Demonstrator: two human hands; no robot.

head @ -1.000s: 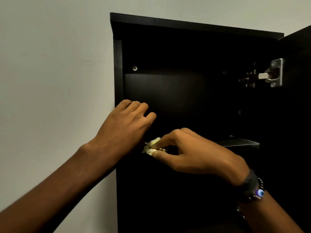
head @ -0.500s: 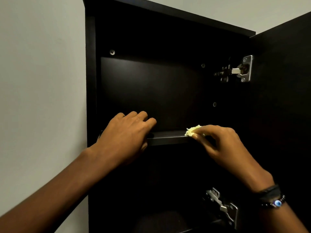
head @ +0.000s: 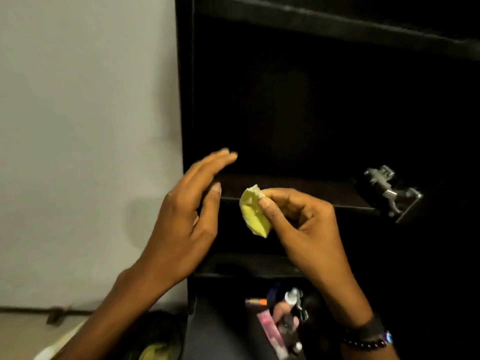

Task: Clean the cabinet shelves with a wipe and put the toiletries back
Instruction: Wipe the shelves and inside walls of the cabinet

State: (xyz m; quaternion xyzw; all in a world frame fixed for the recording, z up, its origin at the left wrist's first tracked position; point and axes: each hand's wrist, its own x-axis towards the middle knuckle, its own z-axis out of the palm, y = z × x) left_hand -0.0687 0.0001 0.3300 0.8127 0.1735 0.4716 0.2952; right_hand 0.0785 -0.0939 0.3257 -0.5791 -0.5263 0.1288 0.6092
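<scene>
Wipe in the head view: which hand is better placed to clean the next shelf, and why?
Right. The right hand already pinches the yellow wipe just before the shelf; the left hand is open, holding nothing.

upper shelf (head: pixel 298 189): bare, open from front | right edge: hinge (head: pixel 392 193) juts inward | bottom shelf: toiletries (head: pixel 283 323) crowd the right half, left half free
</scene>
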